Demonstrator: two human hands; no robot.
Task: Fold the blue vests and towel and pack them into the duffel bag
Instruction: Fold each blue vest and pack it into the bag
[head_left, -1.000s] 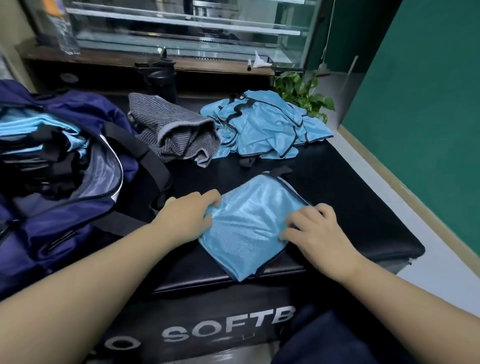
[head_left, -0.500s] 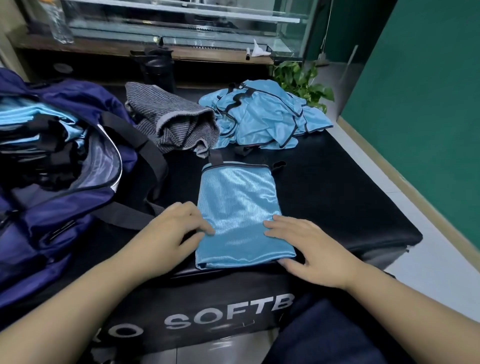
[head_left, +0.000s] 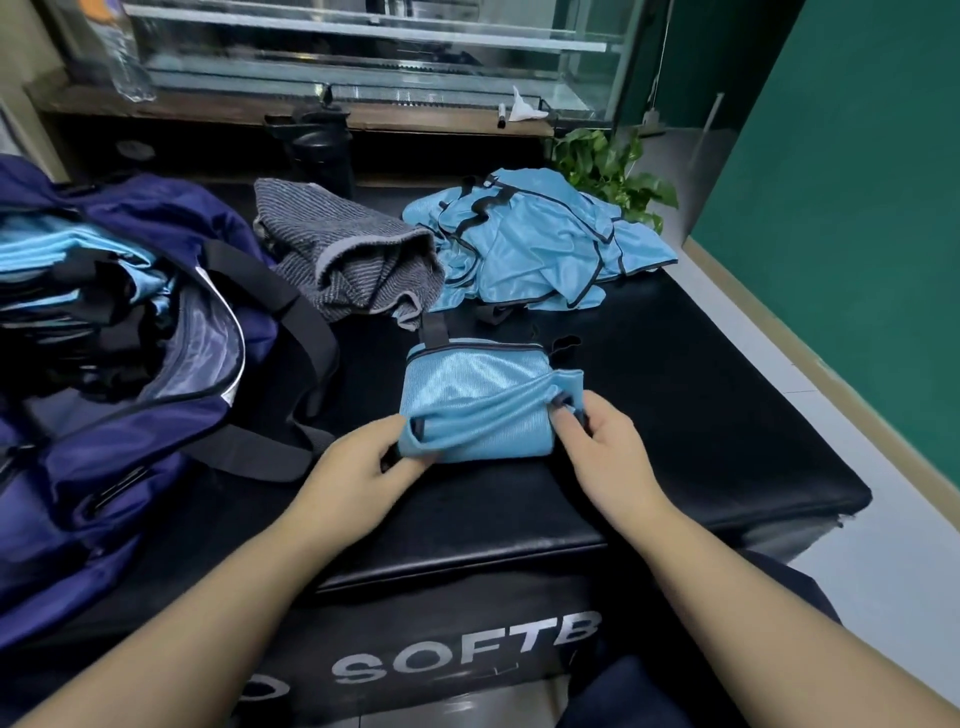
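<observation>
A folded blue vest (head_left: 475, 402) lies on the black padded box (head_left: 675, 415) in front of me. My left hand (head_left: 358, 478) pinches its near left corner, and my right hand (head_left: 597, 441) pinches its right edge, lifting the near half. Behind it lie a grey striped towel (head_left: 353, 270) and a heap of unfolded blue vests (head_left: 535, 244). The open navy duffel bag (head_left: 130, 364) stands at the left with folded blue vests (head_left: 62, 260) inside.
A black bottle (head_left: 322, 150) stands behind the towel. A green plant (head_left: 613, 171) is at the box's far right corner. A glass case (head_left: 363, 47) and a clear water bottle (head_left: 122, 52) sit at the back. A green wall (head_left: 857, 208) runs along the right.
The vest was turned square to me and flattened under both hands. Now both hands have gripped its near edge and are raising it toward the far edge.
</observation>
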